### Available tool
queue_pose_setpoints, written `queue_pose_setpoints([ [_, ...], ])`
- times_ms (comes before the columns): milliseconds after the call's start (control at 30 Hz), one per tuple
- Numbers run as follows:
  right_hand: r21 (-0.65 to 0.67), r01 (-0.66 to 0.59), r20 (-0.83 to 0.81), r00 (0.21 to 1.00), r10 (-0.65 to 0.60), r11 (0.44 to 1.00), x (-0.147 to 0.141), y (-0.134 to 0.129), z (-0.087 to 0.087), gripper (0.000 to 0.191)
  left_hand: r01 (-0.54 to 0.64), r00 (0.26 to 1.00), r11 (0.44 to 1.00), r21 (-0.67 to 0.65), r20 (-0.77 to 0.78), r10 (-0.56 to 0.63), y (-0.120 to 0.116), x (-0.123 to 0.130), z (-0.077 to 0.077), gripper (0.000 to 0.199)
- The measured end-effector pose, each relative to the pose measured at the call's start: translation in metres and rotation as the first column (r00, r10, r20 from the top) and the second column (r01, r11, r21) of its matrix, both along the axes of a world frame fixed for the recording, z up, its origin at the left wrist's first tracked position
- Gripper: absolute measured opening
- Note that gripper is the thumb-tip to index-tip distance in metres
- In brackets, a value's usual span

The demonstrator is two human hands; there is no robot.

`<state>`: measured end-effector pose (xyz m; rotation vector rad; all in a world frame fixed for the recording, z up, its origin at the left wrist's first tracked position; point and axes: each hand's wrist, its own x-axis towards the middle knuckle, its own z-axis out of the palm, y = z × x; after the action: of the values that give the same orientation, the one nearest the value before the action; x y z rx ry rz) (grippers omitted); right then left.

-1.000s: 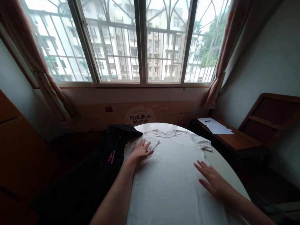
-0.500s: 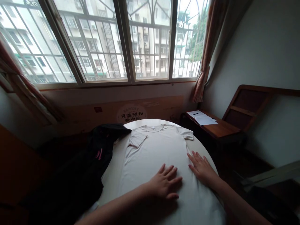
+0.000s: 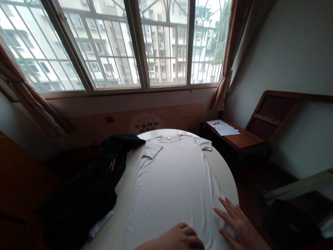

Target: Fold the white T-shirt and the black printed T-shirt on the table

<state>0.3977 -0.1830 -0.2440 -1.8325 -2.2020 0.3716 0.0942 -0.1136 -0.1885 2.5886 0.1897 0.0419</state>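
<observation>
A pale short-sleeved T-shirt lies spread on a round white table, its collar toward the window. My right hand rests along the shirt's right side near the bottom of the view, fingers spread apart. Over the lower middle of the shirt is my left hand, knuckles up and fingers bent. Its fingertips are cut off by the lower edge, so whether it grips cloth cannot be made out. The shirt's hem is out of view.
A black garment with a pink mark hangs over the table's left side. To the right, a wooden chair or bench carries white papers and a pen. Beyond the table are a low wall and barred windows.
Both hands have slid down the shirt toward me. My left hand has gone from spread fingers to bent ones, while my right hand keeps its fingers apart.
</observation>
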Motion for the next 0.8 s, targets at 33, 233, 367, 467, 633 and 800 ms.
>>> queue_pose_setpoints([
  [33,-0.017,-0.028,-0.010,1.000,0.028,0.999,-0.002,-0.006,0.007,0.055,-0.018,0.999,1.000,0.001,-0.035,0.018,0.001,-0.004,0.017,0.034],
  [233,-0.101,-0.152,-0.075,0.987,0.145,0.983,-0.014,-0.031,0.041,0.057,-0.686,0.690,0.722,0.094,-0.231,0.686,0.028,-0.077,0.103,0.023],
  [367,-0.106,-0.142,-0.069,0.988,0.135,0.984,-0.018,-0.041,0.036,0.054,-0.868,0.450,0.488,0.098,-0.262,0.854,0.022,-0.133,0.107,0.027],
  [467,-0.088,-0.138,-0.067,0.989,0.132,0.987,-0.021,-0.043,0.033,0.051,-0.866,0.481,0.499,-0.010,-0.283,0.830,-0.009,-0.147,0.091,0.024],
  [633,-0.076,-0.175,-0.088,0.982,0.169,0.982,-0.029,-0.044,0.042,0.052,-0.801,0.599,0.583,-0.137,-0.209,0.773,-0.065,-0.128,0.061,0.023],
  [800,-0.111,-0.184,-0.098,0.980,0.174,0.977,-0.033,-0.047,0.054,0.058,-0.772,0.635,0.634,-0.051,-0.090,0.767,-0.083,-0.121,0.045,0.027],
])
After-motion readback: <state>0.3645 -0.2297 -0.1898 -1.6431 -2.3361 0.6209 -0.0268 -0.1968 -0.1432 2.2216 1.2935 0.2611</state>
